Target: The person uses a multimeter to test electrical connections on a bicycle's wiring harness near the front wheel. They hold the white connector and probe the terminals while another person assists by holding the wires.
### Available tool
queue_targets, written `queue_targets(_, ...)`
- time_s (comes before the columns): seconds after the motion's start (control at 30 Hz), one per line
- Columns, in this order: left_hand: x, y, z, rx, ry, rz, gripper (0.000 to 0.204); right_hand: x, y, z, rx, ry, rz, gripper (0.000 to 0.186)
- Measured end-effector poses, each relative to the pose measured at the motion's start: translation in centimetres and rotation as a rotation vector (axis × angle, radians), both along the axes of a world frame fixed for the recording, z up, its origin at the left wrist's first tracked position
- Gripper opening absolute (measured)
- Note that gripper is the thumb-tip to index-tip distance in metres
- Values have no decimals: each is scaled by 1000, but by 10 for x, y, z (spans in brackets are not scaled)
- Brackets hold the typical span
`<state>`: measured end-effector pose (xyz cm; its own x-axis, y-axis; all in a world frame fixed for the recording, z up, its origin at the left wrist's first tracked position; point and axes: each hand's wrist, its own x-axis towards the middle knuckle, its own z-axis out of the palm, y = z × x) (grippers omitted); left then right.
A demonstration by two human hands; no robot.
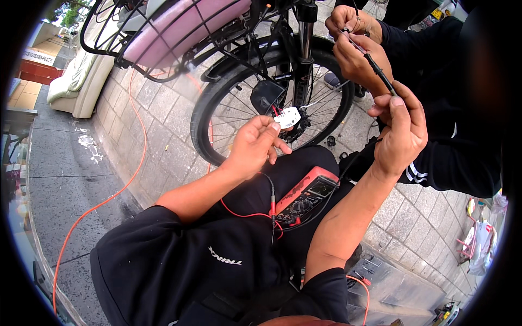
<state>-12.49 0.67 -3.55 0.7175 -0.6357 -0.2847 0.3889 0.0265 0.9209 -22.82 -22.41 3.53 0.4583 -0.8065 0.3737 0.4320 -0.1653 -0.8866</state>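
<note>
My left hand (261,141) pinches a small white part (288,118) with red wires, in front of a bicycle's front wheel (206,133). My right hand (399,130), raised on the right, grips the lower end of a slim black rod (380,73), perhaps a probe or cable end. A co-worker's two hands (359,65) hold that rod's upper part and a thin wire. A red-and-black multimeter (304,198) rests by my lap, with a red-handled probe (273,204) and red and black leads beside it.
A black basket (109,32) holding pink padding overhangs the wheel. A co-worker in dark clothes (451,136) crouches at right. A pale sofa (81,87) stands at left; an orange cable (117,193) crosses the pavement. A grey metal case (397,280) lies at lower right.
</note>
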Motion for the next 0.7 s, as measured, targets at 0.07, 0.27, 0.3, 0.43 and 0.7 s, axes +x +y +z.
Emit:
queue_targets(0.07, 0, -3, 1, -1, 29, 40, 21, -1, -2, 1, -15, -10, 1, 25)
queue_targets(0.27, -2, 0, 3, -32, 118, 96, 9, -3, 0, -1, -5, -31, 154, 24)
queue_targets(0.3, -2, 0, 3, -54, 125, 94, 8, -5, -1, -1, -5, -7, 191, 24)
queue_targets(0.43, -1, 0, 0, -103, 144, 79, 4, -5, 0, 0, -33, 6, 245, 22)
queue_targets(0.7, 2, 3, -7, -122, 168, 67, 4, -6, 1, 1, -20, 33, 246, 21)
